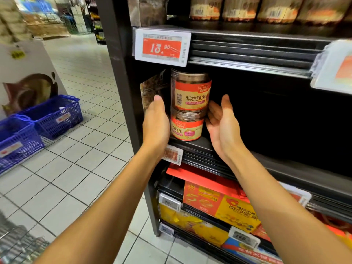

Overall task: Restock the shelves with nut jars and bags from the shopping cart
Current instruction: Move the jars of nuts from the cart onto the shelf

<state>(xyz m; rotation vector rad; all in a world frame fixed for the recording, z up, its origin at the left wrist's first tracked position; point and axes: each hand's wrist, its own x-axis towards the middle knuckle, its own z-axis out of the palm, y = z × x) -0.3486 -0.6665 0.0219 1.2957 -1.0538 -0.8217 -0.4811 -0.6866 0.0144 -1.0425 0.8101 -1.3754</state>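
Black shelf [266,164] carries the job: two nut jars stacked at its left end, upper jar [191,90] upright on the lower jar [187,126], long axes vertical, labels facing out. Taking that stack as reference: blue baskets [53,115] well to its left on the floor, shopping cart [15,242] wire far down-left, boxed goods [209,199] one level below, a bag [150,88] just beside it on the left, price tag [162,47] above. Shelf right of the stack is too dark to read. Left hand [156,121] sits just left of the stack, back to camera, fingers straight and pressed together, tips up by the bag. Right hand [222,124] sits just right of it, palm toward the jars, fingers [211,111] loosely spread and slightly bent near the seam between jars. Neither grips anything; contact with the jars can't be confirmed. Stack lies squarely between both palms, hands about equally near. My read: squaring up the stack, then more stock from the cart. Risk: a sideways nudge tips the upper jar.
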